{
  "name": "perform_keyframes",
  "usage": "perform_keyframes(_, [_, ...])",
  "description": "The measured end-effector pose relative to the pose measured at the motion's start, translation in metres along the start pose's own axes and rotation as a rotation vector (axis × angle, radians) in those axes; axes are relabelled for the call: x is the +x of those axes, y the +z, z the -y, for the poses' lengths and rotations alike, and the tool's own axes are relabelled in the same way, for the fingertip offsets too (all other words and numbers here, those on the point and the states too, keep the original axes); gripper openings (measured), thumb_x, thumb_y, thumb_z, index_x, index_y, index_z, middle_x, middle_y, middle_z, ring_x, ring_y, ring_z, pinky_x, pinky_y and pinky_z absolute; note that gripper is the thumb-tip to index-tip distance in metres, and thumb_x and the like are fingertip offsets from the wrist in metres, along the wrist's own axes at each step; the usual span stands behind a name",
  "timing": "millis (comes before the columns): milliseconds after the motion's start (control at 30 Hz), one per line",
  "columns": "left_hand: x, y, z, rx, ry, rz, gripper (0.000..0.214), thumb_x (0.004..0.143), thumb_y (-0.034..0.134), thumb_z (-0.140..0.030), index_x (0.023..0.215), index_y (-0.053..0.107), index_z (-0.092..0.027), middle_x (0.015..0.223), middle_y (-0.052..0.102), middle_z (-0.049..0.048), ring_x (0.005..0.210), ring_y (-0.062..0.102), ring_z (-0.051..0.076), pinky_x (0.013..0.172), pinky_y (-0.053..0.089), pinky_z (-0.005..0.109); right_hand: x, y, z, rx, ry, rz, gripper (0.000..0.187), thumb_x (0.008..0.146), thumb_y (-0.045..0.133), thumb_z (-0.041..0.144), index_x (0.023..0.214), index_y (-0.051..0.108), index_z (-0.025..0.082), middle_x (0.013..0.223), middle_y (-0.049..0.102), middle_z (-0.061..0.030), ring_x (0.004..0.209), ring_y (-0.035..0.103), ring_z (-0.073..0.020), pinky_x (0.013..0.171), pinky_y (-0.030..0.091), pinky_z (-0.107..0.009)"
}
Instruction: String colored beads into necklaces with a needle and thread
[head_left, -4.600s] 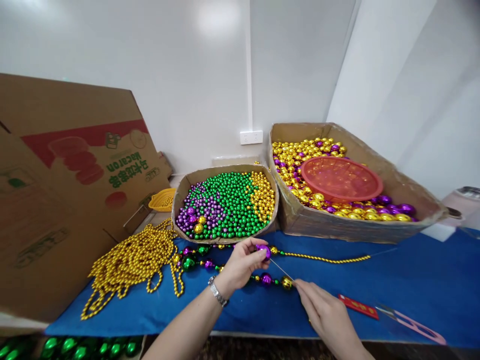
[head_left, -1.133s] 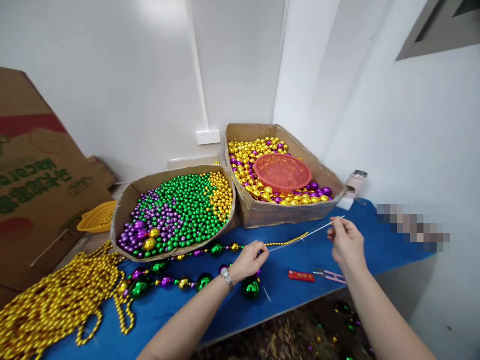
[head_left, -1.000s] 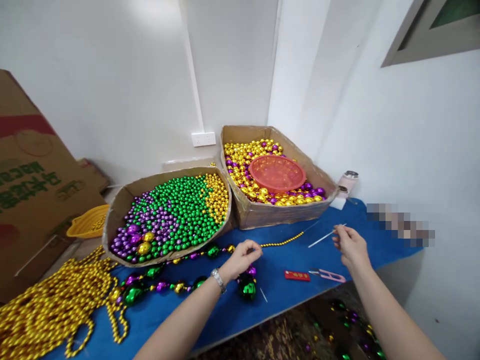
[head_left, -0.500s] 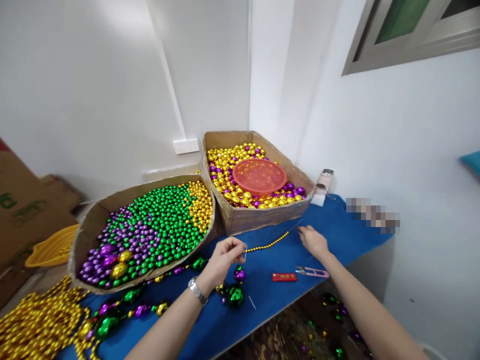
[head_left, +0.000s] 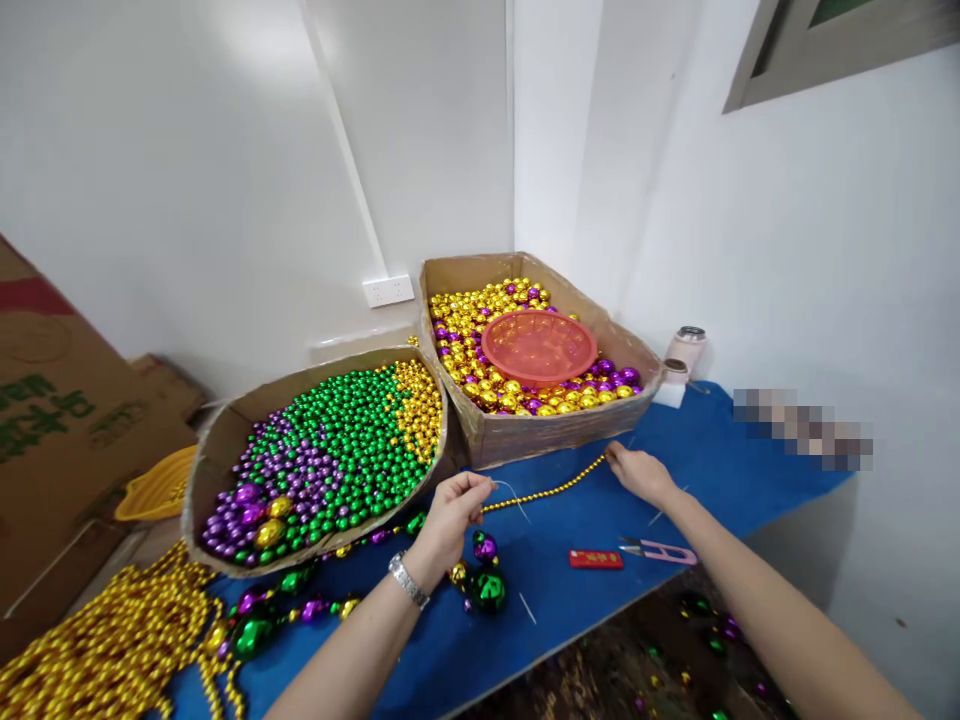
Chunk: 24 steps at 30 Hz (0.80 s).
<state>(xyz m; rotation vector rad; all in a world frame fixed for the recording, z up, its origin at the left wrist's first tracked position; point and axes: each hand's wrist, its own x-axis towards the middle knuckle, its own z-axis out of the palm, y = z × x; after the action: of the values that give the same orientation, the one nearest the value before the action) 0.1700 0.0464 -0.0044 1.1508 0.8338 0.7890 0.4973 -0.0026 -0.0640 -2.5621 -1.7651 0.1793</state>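
My left hand (head_left: pixel 450 515), with a watch on its wrist, pinches a thin clear thread just in front of the box of small beads (head_left: pixel 225 450). A strand of small gold beads (head_left: pixel 547 490) runs across the blue table cover (head_left: pixel 735 470) from that hand to my right hand (head_left: pixel 637 472). The right hand's fingers are closed at the strand's far end, close to the box of larger balls (head_left: pixel 540 435). Below my left hand lies a string of big green, purple and gold balls (head_left: pixel 480 580).
An orange plastic basket (head_left: pixel 538 345) sits on the balls in the far box. Pink thread snips (head_left: pixel 660 550) and a red lighter (head_left: pixel 595 558) lie near the front edge. A heap of gold bead strands (head_left: pixel 112 640) fills the left, with a yellow basket (head_left: pixel 154 485) and flattened cartons behind.
My right hand came down from holding the thread up in the air to the far end of the gold strand on the cover. The left hand kept its pinch; the view swung right.
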Motion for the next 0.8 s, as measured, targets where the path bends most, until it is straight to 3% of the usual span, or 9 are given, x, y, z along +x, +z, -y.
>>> perform_keyframes(133, [-0.001,-0.004,0.003,-0.030,0.014,0.002,0.031,0.066,0.073,-0.043,0.071,0.060,-0.015,0.059,0.048,-0.0046,0.052,0.043,0.006,0.053,0.040,0.020,-0.034,-0.031,0.008,0.036,-0.198,-0.034,0.018,0.091,0.052,0.028,0.104,0.060,0.019,0.094,0.066,-0.0031,0.076,0.063,-0.0150,0.068,0.049,-0.030])
perform_keyframes(200, [-0.001,-0.004,0.005,0.032,0.055,-0.016,0.033,0.067,0.072,-0.046,0.071,0.060,-0.015,0.062,0.050,-0.0038,0.052,0.043,0.007,0.052,0.039,0.021,-0.056,-0.045,0.020,0.064,-0.309,-0.073,0.020,0.087,0.051,0.022,0.105,0.060,0.024,0.096,0.068,-0.0028,0.077,0.065,-0.0157,0.065,0.045,-0.027])
perform_keyframes(300, [-0.002,0.000,0.006,0.209,0.167,-0.034,0.034,0.071,0.067,-0.048,0.070,0.061,-0.015,0.062,0.052,-0.0024,0.054,0.043,0.009,0.052,0.036,0.021,-0.087,-0.064,0.051,0.100,-0.465,-0.123,0.029,0.085,0.049,0.021,0.112,0.057,0.028,0.097,0.069,-0.0025,0.080,0.065,-0.0160,0.064,0.043,-0.024])
perform_keyframes(433, [-0.007,0.009,0.004,0.416,0.305,0.038,0.033,0.077,0.060,-0.045,0.066,0.060,-0.014,0.061,0.054,-0.0011,0.059,0.044,0.011,0.056,0.035,0.023,-0.112,-0.085,0.106,0.104,-0.708,-0.173,0.033,0.089,0.044,0.027,0.122,0.051,0.027,0.078,0.069,0.0001,0.066,0.064,-0.0152,0.057,0.038,-0.023])
perform_keyframes(533, [-0.016,0.012,0.000,0.439,0.331,0.132,0.032,0.080,0.057,-0.043,0.069,0.061,-0.013,0.061,0.052,-0.0018,0.056,0.041,0.010,0.053,0.031,0.022,-0.112,-0.092,0.137,0.059,-0.630,-0.197,0.035,0.093,0.042,0.032,0.126,0.047,0.023,0.069,0.068,0.0002,0.062,0.064,-0.0170,0.053,0.032,-0.022])
perform_keyframes(600, [-0.022,0.011,-0.004,0.427,0.331,0.157,0.030,0.080,0.057,-0.041,0.071,0.062,-0.013,0.060,0.050,-0.0024,0.056,0.040,0.009,0.052,0.030,0.021,-0.107,-0.090,0.147,0.045,-0.590,-0.204,0.025,0.094,0.040,0.033,0.109,0.057,0.022,0.067,0.067,-0.0011,0.062,0.064,-0.0175,0.052,0.031,-0.023])
perform_keyframes(700, [-0.028,0.005,-0.006,0.396,0.303,0.168,0.028,0.079,0.058,-0.039,0.074,0.061,-0.012,0.062,0.050,-0.0024,0.057,0.041,0.009,0.054,0.032,0.021,-0.101,-0.086,0.150,0.039,-0.573,-0.207,0.029,0.096,0.036,0.033,0.083,0.060,0.022,0.067,0.067,-0.0023,0.062,0.065,-0.0172,0.051,0.030,-0.023])
perform_keyframes(800, [-0.027,-0.001,-0.003,0.378,0.283,0.130,0.026,0.079,0.058,-0.038,0.073,0.060,-0.012,0.063,0.052,-0.0019,0.059,0.042,0.010,0.055,0.034,0.022,-0.103,-0.087,0.147,0.036,-0.551,-0.208,0.028,0.096,0.034,0.033,0.094,0.060,0.023,0.072,0.070,-0.0038,0.064,0.066,-0.0184,0.052,0.032,-0.023])
